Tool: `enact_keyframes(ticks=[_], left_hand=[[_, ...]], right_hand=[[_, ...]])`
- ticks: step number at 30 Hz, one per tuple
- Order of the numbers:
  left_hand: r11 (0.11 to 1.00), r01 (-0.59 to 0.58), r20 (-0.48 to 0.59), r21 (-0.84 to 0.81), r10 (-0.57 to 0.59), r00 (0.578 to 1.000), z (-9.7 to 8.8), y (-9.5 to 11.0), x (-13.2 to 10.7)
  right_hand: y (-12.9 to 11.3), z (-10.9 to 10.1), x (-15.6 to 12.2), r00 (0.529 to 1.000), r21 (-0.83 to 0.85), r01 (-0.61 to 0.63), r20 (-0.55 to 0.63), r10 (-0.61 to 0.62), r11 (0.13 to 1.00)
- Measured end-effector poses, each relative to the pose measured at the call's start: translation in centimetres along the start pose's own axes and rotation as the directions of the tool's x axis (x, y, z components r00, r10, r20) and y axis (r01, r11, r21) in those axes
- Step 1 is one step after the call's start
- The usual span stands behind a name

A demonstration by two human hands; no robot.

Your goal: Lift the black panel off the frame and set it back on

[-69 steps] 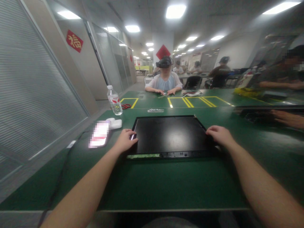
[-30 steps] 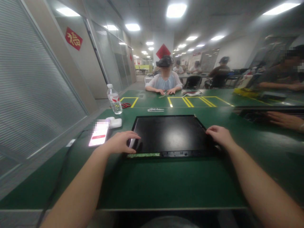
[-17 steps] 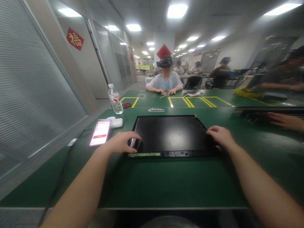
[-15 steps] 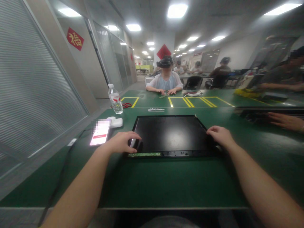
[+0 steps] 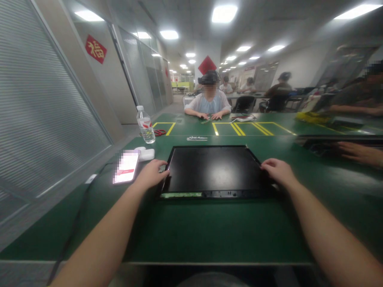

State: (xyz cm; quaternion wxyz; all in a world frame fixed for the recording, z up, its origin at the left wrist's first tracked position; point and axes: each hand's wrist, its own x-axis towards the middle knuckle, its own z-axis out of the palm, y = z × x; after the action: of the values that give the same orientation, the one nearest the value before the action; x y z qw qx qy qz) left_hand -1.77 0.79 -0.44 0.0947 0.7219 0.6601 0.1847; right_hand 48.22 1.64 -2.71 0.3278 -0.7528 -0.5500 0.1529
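Observation:
A black flat screen panel (image 5: 209,167) lies face up on the green table (image 5: 221,231). Along its near edge runs a narrow strip with a green circuit board (image 5: 181,195) at the left. My left hand (image 5: 152,172) grips the panel's left edge between thumb and fingers. At the right edge, my right hand (image 5: 277,170) pinches the frame; some of its fingers are hidden beneath the palm.
To the left are a lit phone (image 5: 127,169), a white case (image 5: 146,154), a water bottle (image 5: 146,125) and red-handled scissors (image 5: 160,132). White strips (image 5: 196,138) lie beyond the panel. A person (image 5: 208,97) sits opposite; another person's hand (image 5: 359,152) is at right.
My left hand has drawn back leftward from over the screen's surface to its left edge, its fingers closing there. My right hand has stayed at the right edge.

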Motion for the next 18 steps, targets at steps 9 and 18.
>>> enact_keyframes(ticks=[9,18], left_hand=[[0.992,0.061,0.029,0.114,-0.065,0.997,0.8,-1.0,0.5],[0.972,0.033,0.086,0.234,-0.054,0.995,1.5,-0.7,0.8]], right_hand=[[-0.2,-0.5,0.0,0.995,-0.097,-0.089,-0.053,0.085,0.991],[0.6,0.2,0.6,0.99,-0.223,-0.094,0.085,0.116,0.97]])
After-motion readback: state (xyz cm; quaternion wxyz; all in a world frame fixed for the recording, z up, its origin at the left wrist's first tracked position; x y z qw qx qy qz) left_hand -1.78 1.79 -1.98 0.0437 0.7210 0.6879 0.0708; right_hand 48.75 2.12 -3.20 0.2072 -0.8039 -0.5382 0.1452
